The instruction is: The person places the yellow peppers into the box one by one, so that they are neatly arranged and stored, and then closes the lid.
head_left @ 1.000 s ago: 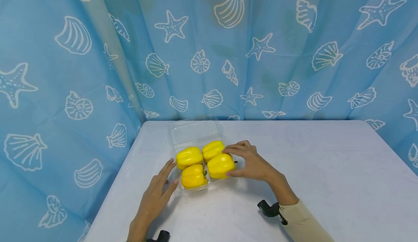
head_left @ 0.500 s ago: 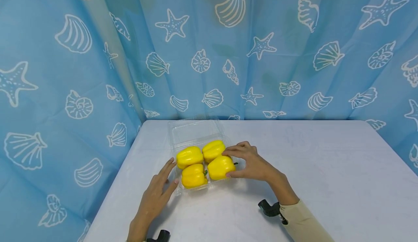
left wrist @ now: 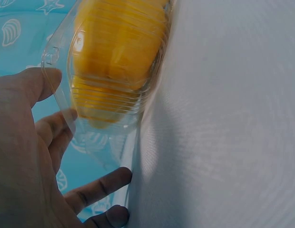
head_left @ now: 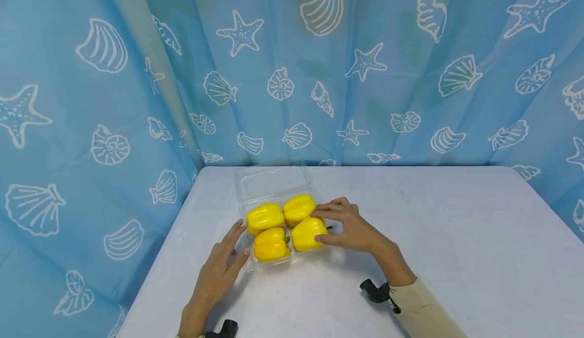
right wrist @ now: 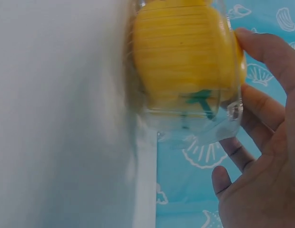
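Observation:
Several yellow bell peppers lie in a clear plastic clamshell box (head_left: 278,263) whose lid (head_left: 274,181) is folded back. My right hand (head_left: 349,226) holds the front right bell pepper (head_left: 306,235) between thumb and fingers; its green stem shows through the box wall in the right wrist view. At the box's left side, my left hand (head_left: 219,269) has its fingers spread and extended. In the left wrist view its thumb (left wrist: 47,81) and forefinger touch the rim, while the lower fingers reach down by the table. The front left bell pepper (head_left: 270,245) is nearest to that hand.
A white cloth covers the table (head_left: 433,226). Behind it and along the left hangs a blue curtain (head_left: 292,74) with shell and starfish prints. Black camera mounts (head_left: 376,291) sit on both wrists.
The front right bell pepper has settled slightly lower in the box, and my right thumb has shifted up its front side. My left hand has stayed in place.

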The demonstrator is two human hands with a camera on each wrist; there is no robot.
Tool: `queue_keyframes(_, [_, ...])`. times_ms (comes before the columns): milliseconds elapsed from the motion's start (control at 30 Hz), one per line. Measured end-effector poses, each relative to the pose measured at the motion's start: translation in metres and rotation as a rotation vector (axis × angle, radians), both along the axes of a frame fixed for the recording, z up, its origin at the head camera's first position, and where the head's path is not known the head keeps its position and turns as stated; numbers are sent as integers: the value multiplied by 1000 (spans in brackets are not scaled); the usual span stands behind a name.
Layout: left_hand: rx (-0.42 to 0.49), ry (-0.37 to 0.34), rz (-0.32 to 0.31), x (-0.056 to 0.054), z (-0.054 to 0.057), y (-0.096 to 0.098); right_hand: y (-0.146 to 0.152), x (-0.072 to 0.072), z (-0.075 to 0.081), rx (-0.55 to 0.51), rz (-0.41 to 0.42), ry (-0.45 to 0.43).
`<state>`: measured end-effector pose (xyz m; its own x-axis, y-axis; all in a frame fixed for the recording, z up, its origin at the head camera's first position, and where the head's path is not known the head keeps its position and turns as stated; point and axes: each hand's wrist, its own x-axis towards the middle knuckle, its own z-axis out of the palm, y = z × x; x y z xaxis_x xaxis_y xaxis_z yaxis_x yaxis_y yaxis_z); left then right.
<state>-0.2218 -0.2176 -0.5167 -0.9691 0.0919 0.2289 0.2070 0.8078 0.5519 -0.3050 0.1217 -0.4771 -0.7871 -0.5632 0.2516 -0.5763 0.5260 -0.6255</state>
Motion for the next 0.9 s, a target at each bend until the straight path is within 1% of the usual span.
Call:
queue_keyframes(167, [0,-2,6,0,-1,-1,-1,-1,-3,-1,-9,-4])
queue_keyframes(300, [-5,-4,14,1,-2,-2,-2,-2,-7,-8,-1,-6])
queue_keyframes(400, [-4,-4,17,2,-2,-3,-2,-3,-9,-31,12,-10])
queue_keyframes(500, [2,-2,15,2,-3,-3,-2,-4,-10,-67,7,-12])
queue_keyframes(600, [6,6,13,2,-3,-3,-2,-5,-10,-139,-46,-14])
queue_keyframes(767, [27,8,0,1,-1,-2,-1,-10,-15,-321,-213,-10])
queue_keyframes(833, [34,7,-7,1,0,-1,1,-12,-19,-380,-265,-36])
queue_keyframes(900, [33,7,-11,0,0,-1,1,-15,-22,-428,-311,-98])
